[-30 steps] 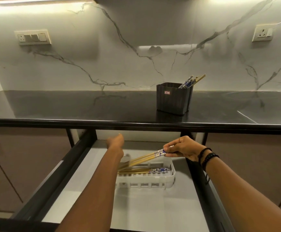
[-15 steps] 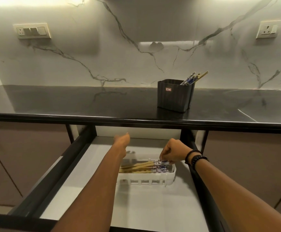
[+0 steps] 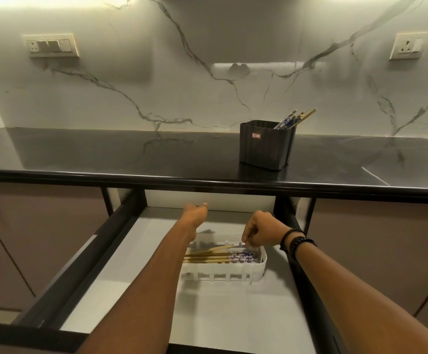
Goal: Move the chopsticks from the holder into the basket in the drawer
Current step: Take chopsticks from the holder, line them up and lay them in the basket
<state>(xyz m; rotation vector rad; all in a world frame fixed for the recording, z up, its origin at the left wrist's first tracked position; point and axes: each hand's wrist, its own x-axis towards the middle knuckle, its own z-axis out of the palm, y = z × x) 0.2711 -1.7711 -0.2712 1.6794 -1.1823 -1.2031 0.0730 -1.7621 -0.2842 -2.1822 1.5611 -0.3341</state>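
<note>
Lying in the basket (image 3: 258,267), chopsticks (image 3: 214,258), right hand (image 3: 260,232) pinching one, left hand (image 3: 195,213) unclear, holder (image 3: 265,146) containing more

The right hand (image 3: 258,232), which a second ago held a pair of chopsticks in the air above the basket (image 3: 261,267), has come down to the basket's right end. Its fingers, stretched out before, are now curled downward and pinch the patterned tips. The chopsticks (image 3: 218,256) it carried now lie low in the basket beside those already there, making a thicker bundle. One of them is still slightly raised at the pinched end.
</note>
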